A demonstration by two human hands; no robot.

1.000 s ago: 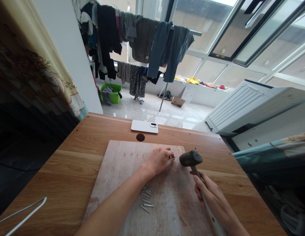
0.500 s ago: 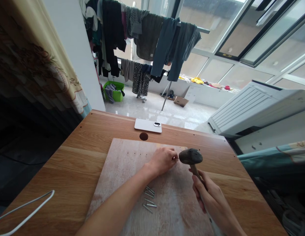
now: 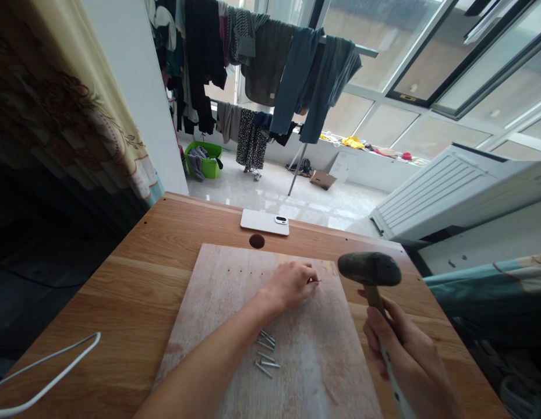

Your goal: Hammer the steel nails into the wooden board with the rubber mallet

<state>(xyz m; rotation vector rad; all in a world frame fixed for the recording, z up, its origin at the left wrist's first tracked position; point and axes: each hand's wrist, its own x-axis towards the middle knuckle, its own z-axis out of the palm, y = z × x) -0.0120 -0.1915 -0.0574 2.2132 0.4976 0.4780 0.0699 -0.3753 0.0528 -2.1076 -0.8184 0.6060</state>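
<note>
My left hand [image 3: 294,283] rests near the upper right of a pale wooden board [image 3: 314,355], its fingers pinched on a nail [image 3: 318,281] whose end sticks out to the right. My right hand [image 3: 403,343] is wrapped round the handle of a hammer [image 3: 370,269] with a dark head. The hammer head is raised over the board's right edge, apart from the nail. Several loose silver nails [image 3: 265,352] lie on the board beside my left forearm. A row of small dark marks runs along the board's upper part.
The board lies on a wooden table [image 3: 134,291]. A white phone [image 3: 264,222] is at the far edge, behind a round hole [image 3: 257,241]. A white cable [image 3: 60,378] curves over the left side. Beyond are hanging clothes [image 3: 296,87] and a green basket [image 3: 212,167].
My right hand and the hammer have moved right and toward the camera, away from my left hand. My left hand stays at nearly the same spot on the board.
</note>
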